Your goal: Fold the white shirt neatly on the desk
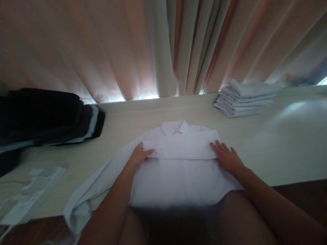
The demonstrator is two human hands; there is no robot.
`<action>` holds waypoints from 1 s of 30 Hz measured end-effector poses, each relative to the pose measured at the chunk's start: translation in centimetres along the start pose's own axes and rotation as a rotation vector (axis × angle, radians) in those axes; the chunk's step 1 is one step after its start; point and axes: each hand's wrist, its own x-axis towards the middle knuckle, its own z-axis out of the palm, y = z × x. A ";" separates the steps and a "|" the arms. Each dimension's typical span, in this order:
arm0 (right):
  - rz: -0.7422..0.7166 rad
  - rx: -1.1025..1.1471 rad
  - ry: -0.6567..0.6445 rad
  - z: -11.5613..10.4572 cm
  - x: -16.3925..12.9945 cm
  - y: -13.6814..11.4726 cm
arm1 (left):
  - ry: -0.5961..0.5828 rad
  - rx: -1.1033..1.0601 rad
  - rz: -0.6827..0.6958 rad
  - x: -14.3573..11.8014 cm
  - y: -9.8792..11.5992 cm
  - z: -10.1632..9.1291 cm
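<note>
A white collared shirt (pixel 176 170) lies on the pale wooden table (pixel 281 149), collar at the far side. One sleeve is folded across its chest; the other sleeve trails off toward the near left edge. My left hand (pixel 140 154) presses on the left end of the folded sleeve, thumb pinching the cuff. My right hand (pixel 227 157) rests flat, fingers spread, on the shirt's right edge beside the folded sleeve. The shirt's hem hangs over the table's near edge.
A stack of folded white shirts (pixel 245 98) sits at the back right. A pile of dark folded clothes (pixel 46 115) lies at the back left. A clear plastic packet (pixel 28 194) lies at the near left. Curtains (pixel 153 47) hang behind the table.
</note>
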 end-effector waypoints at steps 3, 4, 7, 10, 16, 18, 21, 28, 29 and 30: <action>0.066 0.003 0.090 1.6 -1.3 2.8 | 0.043 0.060 -0.041 0.2 -0.5 0.6; 0.073 0.020 0.116 2.2 -1.6 3.4 | 0.049 0.103 -0.029 0.3 -0.8 0.7; 0.103 0.079 0.176 4.0 -2.1 4.7 | 0.044 0.240 0.013 0.9 -1.8 0.6; 0.120 0.108 0.157 5.1 -2.1 5.5 | 0.064 0.315 0.021 1.6 -2.8 0.4; 0.105 0.123 0.047 3.4 -1.4 4.9 | 0.174 0.412 0.067 2.9 -3.4 0.5; 0.052 0.133 0.078 2.0 -0.7 3.6 | 0.200 0.442 0.059 3.3 -3.5 0.6; -0.013 0.126 0.114 0.6 1.0 1.3 | 0.227 0.480 0.047 3.6 -3.6 0.6; 0.097 0.101 -0.037 1.5 4.7 -0.2 | 0.198 0.556 0.053 3.3 -3.6 0.4; 0.108 0.106 -0.044 1.7 4.9 -0.1 | 0.190 0.563 0.056 3.4 -3.6 0.5; 0.102 0.106 -0.043 1.8 5.1 -0.1 | 0.184 0.569 0.059 3.4 -3.7 0.5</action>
